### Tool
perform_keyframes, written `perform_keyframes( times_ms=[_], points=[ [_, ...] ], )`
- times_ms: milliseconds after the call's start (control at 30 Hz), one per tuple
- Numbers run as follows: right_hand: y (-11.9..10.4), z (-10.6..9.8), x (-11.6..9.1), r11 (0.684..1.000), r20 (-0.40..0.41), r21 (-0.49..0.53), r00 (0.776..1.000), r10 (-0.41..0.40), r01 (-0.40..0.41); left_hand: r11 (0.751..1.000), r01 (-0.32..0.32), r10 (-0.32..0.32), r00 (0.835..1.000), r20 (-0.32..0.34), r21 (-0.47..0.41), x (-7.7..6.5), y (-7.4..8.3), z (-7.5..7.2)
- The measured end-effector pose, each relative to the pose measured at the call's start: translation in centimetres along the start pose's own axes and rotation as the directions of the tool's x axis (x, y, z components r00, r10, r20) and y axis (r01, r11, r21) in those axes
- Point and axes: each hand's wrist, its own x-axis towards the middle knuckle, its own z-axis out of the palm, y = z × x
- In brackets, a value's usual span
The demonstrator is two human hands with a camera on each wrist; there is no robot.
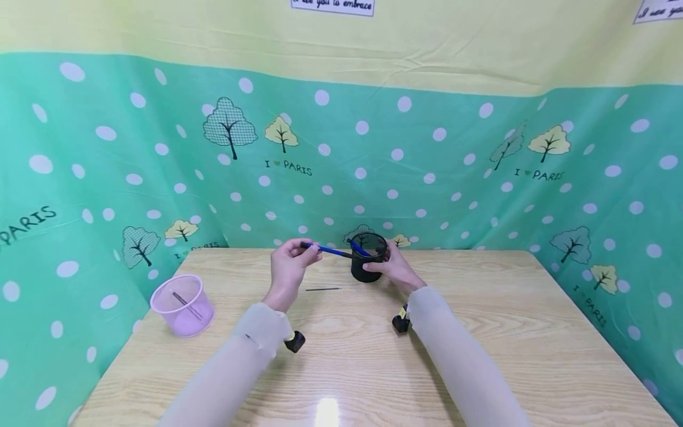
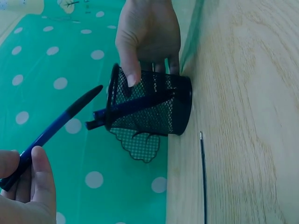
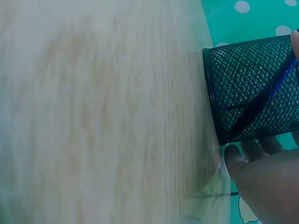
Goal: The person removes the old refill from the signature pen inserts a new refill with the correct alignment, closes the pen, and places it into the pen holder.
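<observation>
My left hand (image 1: pixel 286 270) pinches a blue pen (image 2: pixel 51 128) with a black grip section between thumb and fingers, its black end pointing toward the pen holder. Made of black mesh, the pen holder (image 1: pixel 366 274) stands upright near the table's back edge. Around its far right side curls my right hand (image 1: pixel 399 270), thumb on the front of the mesh. Another blue pen (image 1: pixel 360 248) leans inside the holder, its end sticking out over the rim. In front of the holder, a thin dark rod with a light tip (image 2: pixel 203 177), like a pen refill, lies on the table.
A pink translucent basket (image 1: pixel 193 323) stands at the table's left edge, with slim dark sticks (image 1: pixel 187 303) showing in it. Behind the wooden table (image 1: pixel 480 332) hangs a green polka-dot cloth (image 1: pixel 453 160).
</observation>
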Motion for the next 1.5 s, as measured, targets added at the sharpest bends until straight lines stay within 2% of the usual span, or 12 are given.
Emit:
perform_keyframes(
  times_ms=[433, 800, 1233, 1500],
  points=[
    [0.4, 0.3, 0.4, 1.0, -0.02, -0.028, 1.0, -0.004, 0.003, 1.0, 0.0, 0.0, 1.0, -0.015, -0.001, 0.7, -0.1, 0.7],
    [0.0, 0.2, 0.3, 0.997, -0.037, -0.072, 0.999, 0.014, -0.017, 1.0, -0.009, 0.009, 1.0, 0.005, -0.005, 1.3, -0.1, 1.4],
    [-0.1, 0.5, 0.3, 0.997, -0.026, -0.071, 1.0, 0.007, -0.008, 0.999, -0.043, 0.042, 0.999, 0.028, 0.024, 1.5, -0.5, 2.3],
    [0.1, 0.4, 0.3, 0.998, -0.037, -0.063, 0.999, 0.013, -0.015, 0.999, -0.048, 0.048, 0.998, 0.035, -0.012, 1.5, -0.8, 2.9]
  ],
)
